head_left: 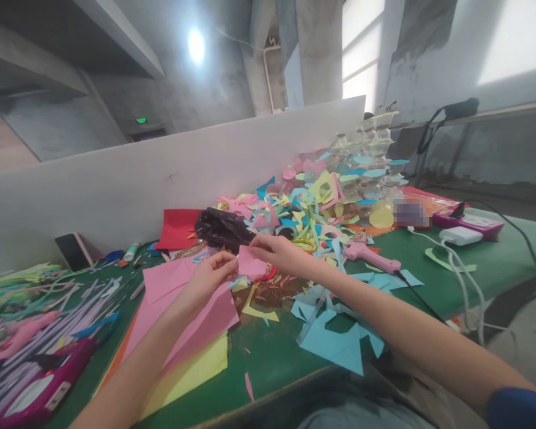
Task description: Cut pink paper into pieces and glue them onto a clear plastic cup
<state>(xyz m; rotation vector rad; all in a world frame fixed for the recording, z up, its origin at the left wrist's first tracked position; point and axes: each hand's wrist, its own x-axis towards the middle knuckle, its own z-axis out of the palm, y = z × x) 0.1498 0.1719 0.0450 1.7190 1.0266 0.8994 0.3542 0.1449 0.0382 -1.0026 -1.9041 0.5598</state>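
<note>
Both of my hands hold one small pink paper piece (pixel 252 264) above the green table (pixel 268 351). My left hand (pixel 212 275) pinches its left edge with closed fingers. My right hand (pixel 277 253) grips its top right edge, fingers closed too. Below them lie pink paper sheets (pixel 192 310), a yellow sheet (pixel 192 372) and blue paper offcuts (pixel 335 336). Something red shows just under the pink piece; I cannot make out what it is.
A pink glue gun (pixel 368 255) with a black cord lies right of my hands. A black plastic bag (pixel 221 229), red paper (pixel 178 228) and a heap of coloured scraps (pixel 312 205) sit behind. White charger (pixel 460 235), phone (pixel 74 250), paper strips (pixel 40 304) at left.
</note>
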